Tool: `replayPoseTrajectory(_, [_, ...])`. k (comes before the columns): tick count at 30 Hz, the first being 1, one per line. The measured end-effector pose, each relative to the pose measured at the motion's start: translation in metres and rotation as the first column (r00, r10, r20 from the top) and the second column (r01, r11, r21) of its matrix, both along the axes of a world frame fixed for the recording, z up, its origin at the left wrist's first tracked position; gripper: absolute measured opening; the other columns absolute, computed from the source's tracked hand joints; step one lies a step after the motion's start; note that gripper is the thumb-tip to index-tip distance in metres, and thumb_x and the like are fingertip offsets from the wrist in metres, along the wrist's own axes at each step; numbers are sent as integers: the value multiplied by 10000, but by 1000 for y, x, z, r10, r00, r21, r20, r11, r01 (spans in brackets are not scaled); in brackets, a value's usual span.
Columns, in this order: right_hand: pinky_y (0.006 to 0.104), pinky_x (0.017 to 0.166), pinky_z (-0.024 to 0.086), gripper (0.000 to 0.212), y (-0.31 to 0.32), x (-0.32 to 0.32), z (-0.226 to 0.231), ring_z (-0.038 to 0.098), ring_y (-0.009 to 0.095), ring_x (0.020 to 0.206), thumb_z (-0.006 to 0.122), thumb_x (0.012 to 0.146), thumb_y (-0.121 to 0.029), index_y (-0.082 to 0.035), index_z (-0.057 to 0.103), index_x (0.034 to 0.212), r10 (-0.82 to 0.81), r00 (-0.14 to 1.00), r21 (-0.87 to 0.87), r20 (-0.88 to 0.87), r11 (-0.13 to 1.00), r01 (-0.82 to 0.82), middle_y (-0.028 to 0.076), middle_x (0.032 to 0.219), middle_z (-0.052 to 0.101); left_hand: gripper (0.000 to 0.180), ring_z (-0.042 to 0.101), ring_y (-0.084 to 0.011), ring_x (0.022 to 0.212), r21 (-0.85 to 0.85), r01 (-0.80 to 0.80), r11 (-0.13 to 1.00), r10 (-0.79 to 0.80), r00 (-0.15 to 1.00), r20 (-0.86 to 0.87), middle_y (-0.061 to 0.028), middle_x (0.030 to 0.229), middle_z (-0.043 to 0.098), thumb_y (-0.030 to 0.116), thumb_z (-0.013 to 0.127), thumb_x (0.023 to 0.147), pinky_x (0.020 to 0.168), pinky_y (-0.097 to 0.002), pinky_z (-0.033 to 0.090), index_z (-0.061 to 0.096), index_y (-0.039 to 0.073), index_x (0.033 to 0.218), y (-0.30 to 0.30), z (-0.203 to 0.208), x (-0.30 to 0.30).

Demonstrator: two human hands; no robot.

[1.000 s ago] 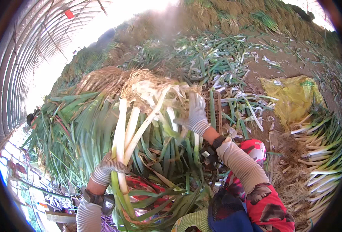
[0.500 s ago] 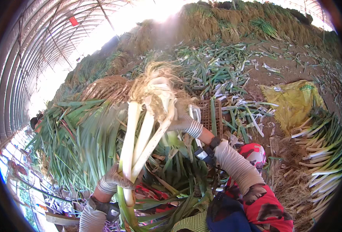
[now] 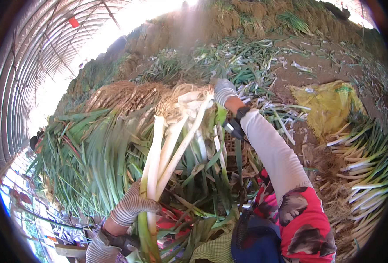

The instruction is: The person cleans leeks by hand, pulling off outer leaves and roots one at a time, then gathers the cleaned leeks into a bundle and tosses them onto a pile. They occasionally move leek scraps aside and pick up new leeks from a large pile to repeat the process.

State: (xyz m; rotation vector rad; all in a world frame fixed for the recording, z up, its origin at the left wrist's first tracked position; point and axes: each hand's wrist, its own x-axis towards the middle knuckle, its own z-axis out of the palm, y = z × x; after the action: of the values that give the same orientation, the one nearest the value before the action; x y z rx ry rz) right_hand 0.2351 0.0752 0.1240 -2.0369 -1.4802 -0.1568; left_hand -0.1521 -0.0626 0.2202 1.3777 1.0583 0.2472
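My left hand (image 3: 134, 205), in a striped glove, is closed around several large green onions (image 3: 163, 151). Their thick white stems fan out upward, and their green leaves hang below my grip. A tangle of pale roots (image 3: 172, 105) tops the bunch. Beside the right end of those roots is my right hand (image 3: 224, 90), also in a striped glove. Its fingertips are smeared and partly hidden, so I cannot see whether they hold anything. A dark device is strapped at my right wrist. More green leaves lie across my lap.
A big heap of green onions (image 3: 97, 153) with roots outward lies on the left. Behind my right forearm stands a brown plastic crate (image 3: 232, 147). A yellow sack (image 3: 327, 107) and a row of green onions (image 3: 360, 184) lie right. Leaf scraps (image 3: 246, 61) cover the ground ahead.
My right hand has moved up and away from behind the stems to the right end of the roots, its arm stretching out. My left hand keeps its hold on the green onions.
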Motion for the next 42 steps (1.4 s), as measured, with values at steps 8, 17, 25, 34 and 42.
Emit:
replayPoseTrajectory(8, [384,763,491,355,53,9,-33,606,288,933,666,680,-242,-100,629,1003,-78,989,-264,124,958,109,163,1039,606,707,542,-154,800,-18,-83,996,81,991,-107,-49,926,576,114,779,540,748,-291,463,458,-22,1156,-26,9,-19])
replayPoseTrajectory(17, [380,730,493,343,-24,101,-98,608,339,748,596,678,-310,-83,638,932,284,957,-273,-53,918,-288,166,841,641,645,570,-140,800,67,-39,997,48,989,-136,-64,893,601,90,769,542,714,-266,476,488,-46,1107,-15,-11,-57])
replayPoseTrajectory(25, [430,825,431,621,-43,60,105,568,283,948,652,673,-359,27,504,1136,8,932,-326,361,938,118,211,1041,587,693,550,-135,796,235,133,963,-63,957,-284,-73,857,600,119,790,527,740,-278,466,470,-32,1123,-3,-21,-22])
replayPoseTrajectory(34, [372,672,484,424,-95,-77,60,603,268,658,562,762,-458,-41,635,746,562,825,-429,51,759,-491,139,662,606,760,582,-189,782,441,291,849,-156,935,-318,-131,879,616,115,759,521,759,-292,480,435,-20,1195,-4,-35,10])
replayPoseTrajectory(42, [396,704,496,248,-84,56,66,599,355,779,637,732,-278,-145,641,942,-72,976,-196,207,974,114,162,882,629,869,596,-202,747,450,374,811,-170,887,-430,-128,855,628,155,767,506,739,-289,481,380,-10,1266,-12,-35,3])
